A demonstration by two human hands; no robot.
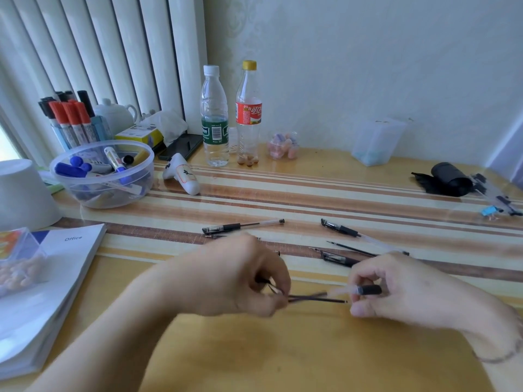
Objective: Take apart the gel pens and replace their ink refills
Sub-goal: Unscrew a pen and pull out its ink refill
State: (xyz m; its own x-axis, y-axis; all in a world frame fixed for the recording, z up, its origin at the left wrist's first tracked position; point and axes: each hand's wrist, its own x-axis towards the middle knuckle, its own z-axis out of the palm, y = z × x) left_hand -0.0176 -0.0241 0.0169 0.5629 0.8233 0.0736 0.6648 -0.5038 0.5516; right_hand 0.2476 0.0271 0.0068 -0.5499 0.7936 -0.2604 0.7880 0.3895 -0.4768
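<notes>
From the head camera, motion blur smears both hands, and the left hand [243, 281] hides the ends of the two thin dark ink refills [317, 299] it pinches in curled fingers. The refills stick out rightward toward the right hand [396, 290], which grips a clear plastic pen barrel [365, 290] with a black rubber grip. Beyond the hands, slim gel pens [242, 226] lie on the glossy striped table [325, 190]; one is partly covered by the right hand.
</notes>
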